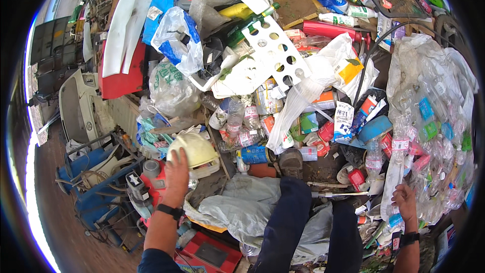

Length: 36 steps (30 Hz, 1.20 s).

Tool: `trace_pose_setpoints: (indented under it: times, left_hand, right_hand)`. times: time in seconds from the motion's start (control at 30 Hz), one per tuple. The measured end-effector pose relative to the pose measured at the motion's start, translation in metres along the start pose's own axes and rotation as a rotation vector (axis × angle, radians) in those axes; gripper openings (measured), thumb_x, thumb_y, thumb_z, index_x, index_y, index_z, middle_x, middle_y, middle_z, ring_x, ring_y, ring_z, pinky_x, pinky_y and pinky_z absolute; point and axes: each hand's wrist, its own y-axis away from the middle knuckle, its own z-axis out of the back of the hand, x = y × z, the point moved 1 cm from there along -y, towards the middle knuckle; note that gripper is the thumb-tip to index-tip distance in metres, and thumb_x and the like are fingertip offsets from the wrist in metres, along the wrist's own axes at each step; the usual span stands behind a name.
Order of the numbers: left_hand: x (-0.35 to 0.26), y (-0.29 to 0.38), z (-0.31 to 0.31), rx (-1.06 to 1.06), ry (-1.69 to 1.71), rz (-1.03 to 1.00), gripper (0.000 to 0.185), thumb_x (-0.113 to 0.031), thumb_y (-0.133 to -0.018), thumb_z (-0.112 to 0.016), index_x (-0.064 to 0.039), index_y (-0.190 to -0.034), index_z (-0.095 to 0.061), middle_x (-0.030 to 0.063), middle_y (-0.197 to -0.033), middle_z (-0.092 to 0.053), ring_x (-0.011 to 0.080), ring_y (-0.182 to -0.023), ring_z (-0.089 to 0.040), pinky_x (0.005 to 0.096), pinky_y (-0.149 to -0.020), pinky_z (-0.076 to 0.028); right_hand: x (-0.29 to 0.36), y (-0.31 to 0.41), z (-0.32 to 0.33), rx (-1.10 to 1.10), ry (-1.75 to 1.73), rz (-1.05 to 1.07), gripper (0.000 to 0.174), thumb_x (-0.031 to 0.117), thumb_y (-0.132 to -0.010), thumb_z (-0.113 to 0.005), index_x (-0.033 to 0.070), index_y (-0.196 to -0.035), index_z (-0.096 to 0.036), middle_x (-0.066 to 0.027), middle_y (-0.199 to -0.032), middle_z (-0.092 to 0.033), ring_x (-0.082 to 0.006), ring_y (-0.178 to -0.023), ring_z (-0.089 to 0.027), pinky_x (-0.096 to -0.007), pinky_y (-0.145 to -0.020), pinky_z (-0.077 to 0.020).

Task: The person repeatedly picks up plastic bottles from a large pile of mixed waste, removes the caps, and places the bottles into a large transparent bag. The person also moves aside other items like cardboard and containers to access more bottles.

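Observation:
My left hand (177, 172) reaches over the near left side of a pale yellow hard hat (192, 148), its fingers extended and slightly apart. They overlap the hat; no grip on it shows. The hat lies tilted, its underside partly visible, next to a bunched teal and white plastic bag (155, 136). On the far right, my right hand (404, 201) has curled fingers at the pale edge of a white woven sack (411, 58) full of crushed plastic bottles (439, 151). Whether those fingers pinch the edge is unclear.
Mixed waste surrounds my legs (290, 216): a white perforated plastic panel (273, 36), cans, bottles and bags. A grey plastic sheet (242, 201) lies by my feet. Left are a red machine (157, 182), a blue metal frame (91, 208) and a vehicle door panel (77, 110).

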Motion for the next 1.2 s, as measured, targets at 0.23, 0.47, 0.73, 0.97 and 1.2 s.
trace_pose_setpoints:
  times: [0.23, 0.47, 0.73, 0.97, 1.2]
  left_hand:
    - [0.113, 0.033, -0.067, 0.165, 0.029, 0.086, 0.045, -0.010, -0.089, -0.053, -0.015, -0.133, -0.052, 0.0167, -0.130, -0.054, 0.0372, -0.104, -0.059, 0.0491, -0.088, -0.045]
    - [0.033, -0.042, -0.068, 0.041, 0.490, -0.046, 0.023, -0.004, -0.079, -0.060, -0.004, -0.101, -0.065, 0.0184, -0.093, -0.066, 0.0380, -0.093, -0.063, 0.0481, -0.082, -0.051]
    - [-0.079, -0.231, -0.048, -0.219, 1.037, 0.267, 0.034, -0.023, -0.090, -0.060, 0.003, -0.111, -0.064, 0.0287, -0.103, -0.067, 0.0450, -0.099, -0.063, 0.0483, -0.088, -0.050]
    - [-0.097, -0.300, -0.137, 0.276, 1.091, 0.621, 0.077, -0.051, -0.083, -0.067, 0.013, -0.124, -0.050, 0.0337, -0.124, -0.059, 0.0423, -0.118, -0.058, 0.0443, -0.099, -0.047]
    - [-0.124, -0.307, -0.163, 0.199, 1.364, 0.683, 0.082, -0.046, -0.073, -0.079, 0.016, -0.120, -0.055, 0.0286, -0.123, -0.063, 0.0350, -0.113, -0.062, 0.0406, -0.094, -0.048]
  right_hand:
    - [-0.002, -0.005, -0.008, 0.016, 0.079, -0.047, 0.022, 0.012, -0.089, -0.060, 0.004, -0.109, -0.057, -0.0021, -0.085, -0.062, -0.0112, -0.073, -0.063, -0.0268, -0.060, -0.0538]
    - [0.005, -0.024, -0.045, 0.074, 0.140, -0.063, 0.020, 0.007, -0.088, -0.059, 0.000, -0.107, -0.058, -0.0041, -0.086, -0.062, -0.0113, -0.072, -0.061, -0.0277, -0.059, -0.0548]
    - [0.001, -0.042, -0.063, 0.037, 0.187, -0.073, 0.021, 0.008, -0.088, -0.058, -0.003, -0.106, -0.057, -0.0065, -0.089, -0.063, -0.0126, -0.072, -0.061, -0.0288, -0.059, -0.0551]
    - [-0.021, -0.037, -0.066, 0.008, 0.237, -0.218, 0.022, 0.007, -0.088, -0.059, -0.003, -0.107, -0.058, -0.0072, -0.087, -0.064, -0.0140, -0.072, -0.063, -0.0290, -0.059, -0.0554]
    - [-0.014, -0.035, -0.083, 0.011, 0.207, -0.253, 0.020, 0.007, -0.087, -0.059, -0.003, -0.104, -0.059, -0.0063, -0.083, -0.063, -0.0139, -0.072, -0.063, -0.0289, -0.060, -0.0557]
